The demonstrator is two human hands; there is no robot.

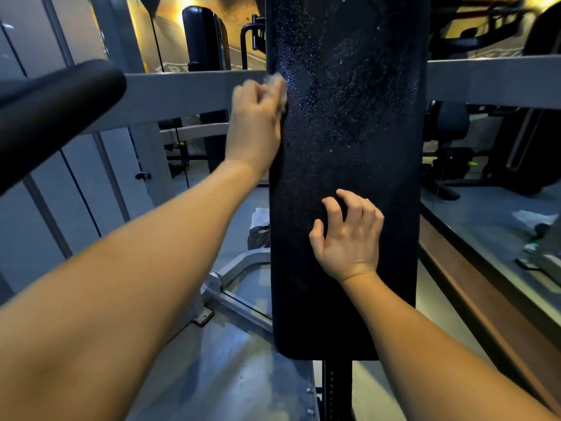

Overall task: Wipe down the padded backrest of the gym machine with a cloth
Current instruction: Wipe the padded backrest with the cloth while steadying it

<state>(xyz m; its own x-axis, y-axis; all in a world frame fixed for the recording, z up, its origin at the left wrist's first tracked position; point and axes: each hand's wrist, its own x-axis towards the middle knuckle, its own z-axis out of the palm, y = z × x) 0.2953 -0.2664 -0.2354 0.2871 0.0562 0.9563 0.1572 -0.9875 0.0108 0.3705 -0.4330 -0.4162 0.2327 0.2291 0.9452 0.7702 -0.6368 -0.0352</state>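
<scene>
- Gripping a pale cloth, the left hand has its fingers curled round it and presses it against the left edge of the backrest, in the upper half; hand and cloth are motion-blurred, and only a small part of the cloth shows beyond the fingers
- Backrest: a tall, narrow black pad standing upright in the middle of the view; its top runs out of view, and its rounded lower end sits on a dark post
- Surface: the upper half of the backrest glistens with fine droplets and wet smears; the lower half looks matt
- Right hand: laid on the lower half of the backrest, well below the left hand; fingers spread and bent, tips touching the padding, thumb out to the left; it holds nothing
- Crossbar: a grey metal beam passing behind the backrest at the height of the left hand, showing on both sides of it
- Roller: a black padded cylinder slanting in from the left edge, near the camera and apart from both hands
- Plate: a grey metal base below the left forearm, beside the foot of the backrest
- Bag: a dark bag with something white on top, on the floor just left of the backrest and partly hidden by it
</scene>
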